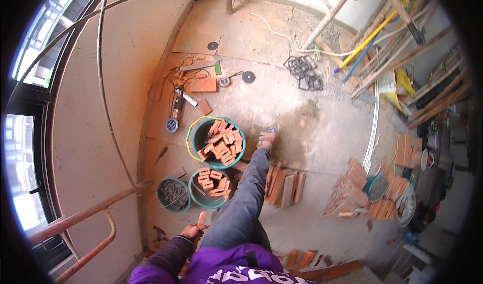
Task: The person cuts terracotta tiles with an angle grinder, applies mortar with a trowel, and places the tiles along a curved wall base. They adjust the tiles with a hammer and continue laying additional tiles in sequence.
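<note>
My left hand [190, 231] is low in the picture beside my left thigh, at the end of a dark purple sleeve. Its fingers are closed around a narrow orange piece of brick [202, 217] that sticks up from them. Just beyond it stands a green bucket [193, 197] of broken hollow bricks [214, 182]. A bigger teal bucket [243, 148] with a yellow-green handle holds more brick pieces [221, 142]. Left of these is a bucket of grey mortar [172, 193]. My right hand does not show.
An angle grinder [176, 110], a tape measure [225, 82], a brick [204, 85] and cutting discs [248, 76] lie ahead on the dusty floor. Stacked bricks [286, 186] sit right of my leg. A rusty scaffold tube [85, 216] crosses at left. Poles and planks [397, 47] lean at far right.
</note>
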Demonstrator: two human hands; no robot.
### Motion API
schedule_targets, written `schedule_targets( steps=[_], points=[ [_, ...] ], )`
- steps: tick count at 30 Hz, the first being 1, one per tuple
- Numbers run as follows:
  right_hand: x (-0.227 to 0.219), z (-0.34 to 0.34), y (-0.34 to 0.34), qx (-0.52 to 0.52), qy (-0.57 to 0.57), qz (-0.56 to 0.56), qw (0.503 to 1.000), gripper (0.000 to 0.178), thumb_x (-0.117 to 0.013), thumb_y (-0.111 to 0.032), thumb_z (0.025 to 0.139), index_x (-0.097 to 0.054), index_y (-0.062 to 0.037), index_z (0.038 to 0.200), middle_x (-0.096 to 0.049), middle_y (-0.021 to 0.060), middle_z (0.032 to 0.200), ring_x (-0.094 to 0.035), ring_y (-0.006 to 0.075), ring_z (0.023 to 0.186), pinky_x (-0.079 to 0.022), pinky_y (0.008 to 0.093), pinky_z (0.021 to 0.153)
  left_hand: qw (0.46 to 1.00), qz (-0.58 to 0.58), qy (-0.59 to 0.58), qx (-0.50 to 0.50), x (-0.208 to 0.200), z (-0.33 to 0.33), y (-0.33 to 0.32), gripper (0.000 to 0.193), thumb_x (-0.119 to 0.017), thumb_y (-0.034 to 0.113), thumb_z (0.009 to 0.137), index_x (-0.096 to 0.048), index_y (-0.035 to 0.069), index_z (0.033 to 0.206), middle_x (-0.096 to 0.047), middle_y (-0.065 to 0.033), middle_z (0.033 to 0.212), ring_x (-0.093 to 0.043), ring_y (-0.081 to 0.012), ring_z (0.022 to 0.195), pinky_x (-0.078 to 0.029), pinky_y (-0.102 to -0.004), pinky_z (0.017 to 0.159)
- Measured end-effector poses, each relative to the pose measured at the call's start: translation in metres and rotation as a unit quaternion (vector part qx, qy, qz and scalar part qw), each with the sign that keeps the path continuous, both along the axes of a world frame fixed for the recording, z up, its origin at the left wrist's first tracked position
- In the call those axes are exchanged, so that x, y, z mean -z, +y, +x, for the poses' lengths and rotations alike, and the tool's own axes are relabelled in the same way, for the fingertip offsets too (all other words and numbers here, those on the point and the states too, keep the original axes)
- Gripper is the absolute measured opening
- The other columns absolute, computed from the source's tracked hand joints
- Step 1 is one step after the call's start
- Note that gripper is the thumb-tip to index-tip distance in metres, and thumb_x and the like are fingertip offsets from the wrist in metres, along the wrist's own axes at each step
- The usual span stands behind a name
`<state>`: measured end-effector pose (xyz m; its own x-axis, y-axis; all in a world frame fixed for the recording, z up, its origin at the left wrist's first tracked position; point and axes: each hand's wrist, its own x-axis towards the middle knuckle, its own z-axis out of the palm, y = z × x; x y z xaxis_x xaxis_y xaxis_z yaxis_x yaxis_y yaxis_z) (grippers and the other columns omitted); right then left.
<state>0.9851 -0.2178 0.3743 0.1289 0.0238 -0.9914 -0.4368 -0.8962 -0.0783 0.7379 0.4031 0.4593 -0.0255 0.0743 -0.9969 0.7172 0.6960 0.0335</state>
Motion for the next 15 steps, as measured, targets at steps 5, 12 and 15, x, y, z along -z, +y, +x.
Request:
schedule_targets(
  steps=[5,12,15],
  points=[
    [-0.057,0.148,0.216,0.114,0.039,-0.02,0.992,0.032,-0.05,-0.026,0.095,-0.055,-0.0051,0.119,-0.063,0.0141,0.101,-0.064,0.0294,0.09,-0.054,0.0427,0.078,0.99,0.053,0.024,0.13,0.058,0.075,0.057,0.053,-0.077,0.042,0.072,-0.07,-0.002,0.1,-0.068,-0.0166,0.085,-0.066,-0.0286,0.08,-0.051,-0.0393,0.073],
    [-0.102,0.347,0.418,0.142,0.06,-0.072,0.985,0.035,-0.052,-0.027,0.095,-0.051,-0.008,0.124,-0.062,0.014,0.103,-0.065,0.0297,0.089,-0.055,0.0439,0.078,0.98,0.175,0.077,0.061,0.043,0.246,0.162,0.057,-0.079,0.033,0.063,-0.065,-0.001,0.107,-0.068,-0.024,0.101,-0.065,-0.0373,0.096,-0.051,-0.0421,0.085],
    [-0.095,0.419,0.509,0.077,-0.041,-0.078,0.993,0.028,-0.053,-0.029,0.094,-0.053,-0.0087,0.114,-0.062,0.013,0.097,-0.065,0.0266,0.077,-0.055,0.0405,0.068,0.975,0.216,0.042,-0.013,0.023,0.307,0.207,0.056,-0.079,0.03,0.062,-0.065,-0.001,0.106,-0.068,-0.0224,0.097,-0.066,-0.0348,0.093,-0.051,-0.0401,0.085]
  ],
)
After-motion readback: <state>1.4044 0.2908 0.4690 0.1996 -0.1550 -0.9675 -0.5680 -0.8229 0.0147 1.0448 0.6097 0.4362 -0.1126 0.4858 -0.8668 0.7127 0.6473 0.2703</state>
